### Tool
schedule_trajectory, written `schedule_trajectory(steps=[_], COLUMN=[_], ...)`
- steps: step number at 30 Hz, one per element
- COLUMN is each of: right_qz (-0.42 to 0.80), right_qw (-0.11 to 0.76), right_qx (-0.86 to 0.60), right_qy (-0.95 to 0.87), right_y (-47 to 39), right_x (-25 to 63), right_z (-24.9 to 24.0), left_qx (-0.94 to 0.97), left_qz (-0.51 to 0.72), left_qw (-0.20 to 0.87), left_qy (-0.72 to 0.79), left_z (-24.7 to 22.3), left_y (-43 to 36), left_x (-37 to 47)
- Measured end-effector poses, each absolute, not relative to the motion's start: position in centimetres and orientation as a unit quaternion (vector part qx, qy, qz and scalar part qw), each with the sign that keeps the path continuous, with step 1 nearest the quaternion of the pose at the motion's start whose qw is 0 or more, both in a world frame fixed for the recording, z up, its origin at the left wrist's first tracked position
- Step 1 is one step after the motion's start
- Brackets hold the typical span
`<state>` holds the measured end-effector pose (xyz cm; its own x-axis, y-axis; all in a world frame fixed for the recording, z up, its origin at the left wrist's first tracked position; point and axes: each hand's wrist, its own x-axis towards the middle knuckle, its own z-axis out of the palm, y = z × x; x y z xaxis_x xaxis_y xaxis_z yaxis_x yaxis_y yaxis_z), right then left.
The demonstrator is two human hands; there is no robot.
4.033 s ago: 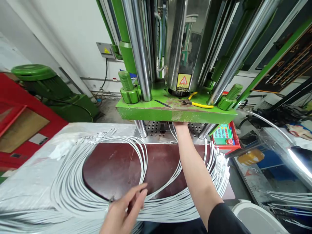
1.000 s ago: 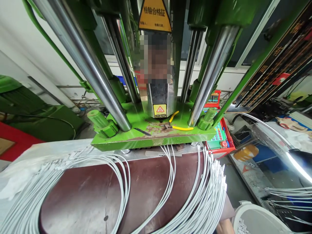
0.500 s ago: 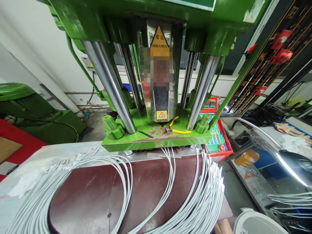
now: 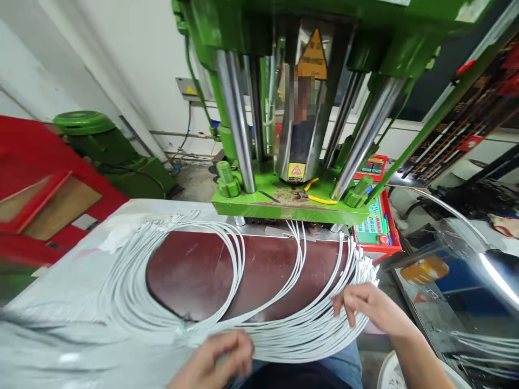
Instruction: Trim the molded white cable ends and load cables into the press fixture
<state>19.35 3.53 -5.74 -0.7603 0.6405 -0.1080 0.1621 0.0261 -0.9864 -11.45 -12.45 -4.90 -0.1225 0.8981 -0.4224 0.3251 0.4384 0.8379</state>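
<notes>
Bundled white cables (image 4: 300, 340) lie in long loops over a dark red-brown board (image 4: 190, 270), with their tips gathered at the right. Over the right part of that bundle hovers my right hand (image 4: 360, 305), its fingers loosely bent and apart, holding nothing. My left hand (image 4: 221, 356), somewhat blurred, is at the bottom centre near the cables, thumb and fingers apart with nothing visible between them. A few cables run under the green base plate (image 4: 284, 213) of a press. Yellow-handled pliers (image 4: 322, 200) rest on that plate.
The press's steel columns (image 4: 239, 124) rise behind the board. A red-framed control panel (image 4: 377, 221) stands at its right. Further right are a lamp (image 4: 500, 270) and a side table with more cables (image 4: 482, 346). A white bin (image 4: 391, 373) sits at the lower right.
Both my hands have come into view from below. The camera view has shifted, so the press and cables appear further right and higher.
</notes>
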Motion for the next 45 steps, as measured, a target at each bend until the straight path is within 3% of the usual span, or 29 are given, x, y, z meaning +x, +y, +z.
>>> schedule_trajectory(steps=[3, 6, 12, 17, 21, 24, 27, 31, 34, 36, 39, 45], right_qz=[0.591, 0.610, 0.669, 0.717, 0.750, 0.784, 0.788, 0.763, 0.645, 0.433, 0.158, 0.079], right_qw=[0.288, 0.302, 0.273, 0.308, 0.352, 0.381, 0.371, 0.337, 0.272, 0.172, 0.083, 0.030], right_qx=[-0.353, -0.375, -0.329, -0.285, -0.265, -0.233, -0.213, -0.228, -0.274, -0.372, -0.492, -0.492], right_qy=[-0.666, -0.629, -0.608, -0.557, -0.494, -0.432, -0.442, -0.502, -0.659, -0.803, -0.852, -0.867], right_y=[7.6, 9.6, 9.6, 9.2, 9.3, 9.6, 10.0, 10.5, 10.9, 11.0, 11.4, 12.5], right_x=[14.3, 10.2, 6.6, 4.2, 3.4, 3.6, 4.2, 5.9, 7.6, 8.3, 7.9, 5.6], right_z=[-5.9, -6.7, -7.6, -7.2, -6.2, -5.1, -4.4, -4.1, -3.8, -3.9, -4.8, -7.2], left_qx=[0.553, 0.544, 0.534, 0.462, 0.511, 0.663, 0.777, 0.772, 0.732, 0.681, 0.577, 0.488], left_qz=[0.219, 0.063, -0.004, -0.008, 0.091, 0.178, 0.146, 0.054, 0.028, 0.011, -0.002, 0.034], left_qw=[0.132, -0.015, 0.036, 0.050, -0.065, -0.123, -0.070, 0.017, 0.033, 0.029, 0.024, -0.017], left_qy=[0.793, 0.837, 0.845, 0.886, 0.853, 0.717, 0.608, 0.633, 0.680, 0.732, 0.816, 0.872], left_z=[-5.1, -6.3, -7.7, -6.7, -6.7, -7.3, -7.7, -7.4, -6.6, -6.0, -5.3, -5.1], left_y=[-9.4, -7.7, -9.0, -9.8, -9.8, -9.1, -7.7, -5.3, -3.5, -2.3, -0.9, -0.3], left_x=[-12.7, -13.8, -15.3, -17.6, -16.7, -14.2, -12.0, -12.1, -14.6, -17.0, -20.6, -22.3])
